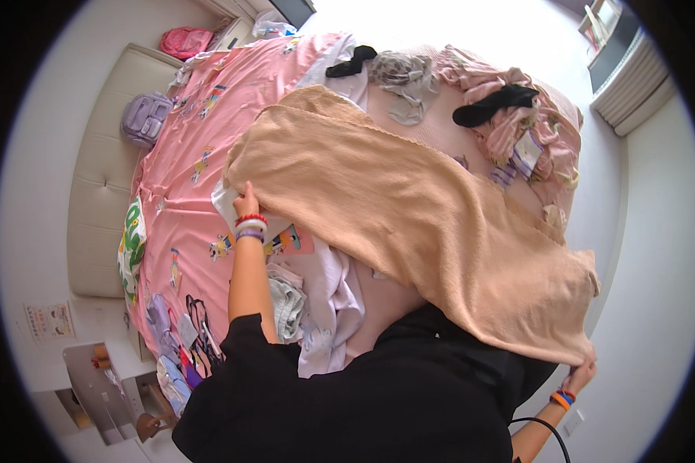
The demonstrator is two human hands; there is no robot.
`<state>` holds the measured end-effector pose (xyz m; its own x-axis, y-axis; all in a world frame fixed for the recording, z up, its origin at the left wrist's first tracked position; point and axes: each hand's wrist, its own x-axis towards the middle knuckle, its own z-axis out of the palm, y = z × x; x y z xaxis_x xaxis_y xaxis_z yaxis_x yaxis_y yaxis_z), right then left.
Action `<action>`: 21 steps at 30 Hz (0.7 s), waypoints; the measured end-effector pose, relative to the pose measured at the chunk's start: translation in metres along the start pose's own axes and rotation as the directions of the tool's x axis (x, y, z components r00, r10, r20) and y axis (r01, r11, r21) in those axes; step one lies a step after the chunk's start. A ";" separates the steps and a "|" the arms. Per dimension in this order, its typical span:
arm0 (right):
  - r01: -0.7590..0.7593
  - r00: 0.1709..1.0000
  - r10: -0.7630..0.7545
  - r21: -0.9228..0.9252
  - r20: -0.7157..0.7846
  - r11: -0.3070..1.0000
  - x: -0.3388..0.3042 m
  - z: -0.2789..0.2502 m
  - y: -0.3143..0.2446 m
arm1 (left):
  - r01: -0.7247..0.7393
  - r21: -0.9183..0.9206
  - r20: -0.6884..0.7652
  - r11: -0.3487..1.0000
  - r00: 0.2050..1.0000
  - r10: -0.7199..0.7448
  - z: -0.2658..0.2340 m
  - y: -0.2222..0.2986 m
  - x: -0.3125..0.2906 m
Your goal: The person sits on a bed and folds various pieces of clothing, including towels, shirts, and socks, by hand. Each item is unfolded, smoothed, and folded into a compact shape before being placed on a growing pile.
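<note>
A wide tan blanket (386, 201) is stretched across the bed in front of me, its far edge finely scalloped and soft folds running over its right half. My left hand (246, 202), with red, white and purple bands at the wrist, is closed on its near left edge. Far to the lower right, my right hand (581, 375) pinches the opposite corner, beyond the bed's side. White cloth (224, 202) shows beside my left hand. Under the blanket's near edge lie a pale lilac garment (338, 289) and a folded grey-green garment (287, 309).
The bed carries a pink patterned sheet (185, 154). Black clothing (496, 104), a grey patterned garment (401, 77) and rumpled pink clothes (548, 131) lie at its far side. A lilac backpack (147, 118) leans near the headboard (100, 185). Hangers and small clothes (197, 332) pile at lower left.
</note>
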<state>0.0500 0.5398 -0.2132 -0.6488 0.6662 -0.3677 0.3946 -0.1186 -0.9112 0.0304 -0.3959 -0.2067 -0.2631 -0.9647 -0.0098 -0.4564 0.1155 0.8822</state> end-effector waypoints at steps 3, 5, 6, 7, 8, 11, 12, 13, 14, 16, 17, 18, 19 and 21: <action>0.229 0.946 -0.269 -0.216 -0.181 0.949 -0.002 -0.014 -0.047 | 0.061 0.111 -0.175 0.992 0.984 -0.041 0.024 0.036 0.000; 0.406 0.873 -0.444 -0.206 -0.203 0.891 -0.022 0.004 -0.080 | 0.099 0.086 -0.263 0.991 0.962 -0.073 0.008 0.040 0.031; 0.490 0.821 -0.528 -0.206 -0.217 0.847 -0.030 0.012 -0.099 | 0.121 0.071 -0.302 0.990 0.949 -0.094 0.001 0.042 0.042; 0.534 0.765 -0.592 -0.265 -0.253 0.803 -0.034 0.012 -0.123 | 0.181 -0.060 -0.243 0.982 0.951 -0.190 0.007 0.061 0.042; 0.565 0.710 -0.646 -0.321 -0.280 0.760 -0.037 0.014 -0.145 | 0.130 -0.002 -0.196 0.992 0.972 -0.128 0.003 0.079 0.041; 0.603 0.615 -0.694 -0.343 -0.375 0.720 -0.034 -0.003 -0.186 | -0.147 0.212 -0.180 0.966 0.966 0.187 -0.029 0.128 0.026; 0.612 0.595 -0.691 -0.326 -0.410 0.720 -0.026 -0.012 -0.196 | -0.245 0.292 -0.186 0.925 0.934 0.306 -0.044 0.138 0.016; 0.612 0.583 -0.686 -0.321 -0.436 0.723 -0.019 -0.022 -0.203 | -0.296 0.150 -0.165 0.943 0.933 0.319 -0.052 0.139 0.000; 0.598 0.605 -0.666 -0.302 -0.437 0.742 -0.013 -0.037 -0.201 | -0.292 0.164 -0.124 0.942 0.942 0.313 -0.065 0.130 -0.011; 0.552 0.684 -0.606 -0.254 -0.407 0.794 0.003 -0.063 -0.186 | -0.192 0.138 -0.015 0.972 0.981 0.196 -0.094 0.101 -0.036; 0.525 0.723 -0.566 -0.218 -0.396 0.823 0.008 -0.083 -0.175 | -0.100 0.082 0.075 0.992 0.993 0.094 -0.088 0.078 -0.048; 0.491 0.769 -0.521 -0.180 -0.369 0.852 0.017 -0.100 -0.161 | 0.029 0.067 0.212 0.997 0.976 -0.043 -0.086 0.060 -0.064; 0.460 0.809 -0.476 -0.131 -0.346 0.878 0.022 -0.120 -0.148 | 0.156 0.060 0.359 0.986 0.918 -0.167 -0.071 0.043 -0.082; 0.355 0.913 -0.358 -0.053 -0.196 0.934 0.042 -0.123 -0.131 | 0.427 0.144 0.551 0.893 0.715 -0.430 -0.098 -0.004 -0.107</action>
<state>0.0507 0.6740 -0.0863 -0.6058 0.7952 0.0269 0.1731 0.1648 -0.9710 0.1434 -0.3162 -0.1628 -0.4604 -0.6087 -0.6462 -0.6419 -0.2745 0.7160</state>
